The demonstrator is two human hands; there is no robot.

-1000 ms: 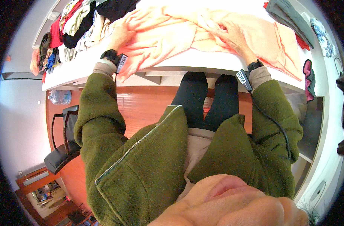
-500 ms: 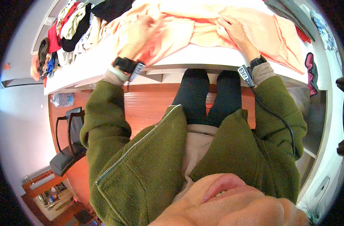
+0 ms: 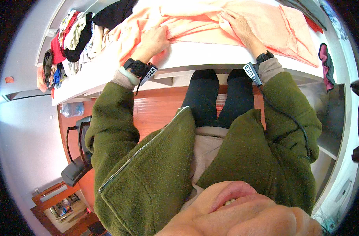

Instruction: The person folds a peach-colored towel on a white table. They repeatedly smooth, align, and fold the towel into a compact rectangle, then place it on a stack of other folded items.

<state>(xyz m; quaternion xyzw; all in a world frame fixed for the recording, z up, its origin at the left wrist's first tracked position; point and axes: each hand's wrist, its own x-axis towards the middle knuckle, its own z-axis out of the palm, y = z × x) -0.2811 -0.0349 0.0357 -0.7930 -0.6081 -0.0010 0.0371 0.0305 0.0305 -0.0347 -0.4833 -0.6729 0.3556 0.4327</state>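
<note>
On my feed, the soft peach-coloured fleece cloth (image 3: pixel 271 27) lies across the smooth white worktop (image 3: pixel 205 56). The left hand (image 3: pixel 152 42) closes its fingers on its rumpled left part; the right hand (image 3: pixel 239 28) pinches a fold nearer its middle. I judge its right end laid out, the creased left unfinished.

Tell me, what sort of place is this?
Probably a room in a home: heaped clothes, a peach cloth spread on a white surface, and a black chair suggest it.
</note>
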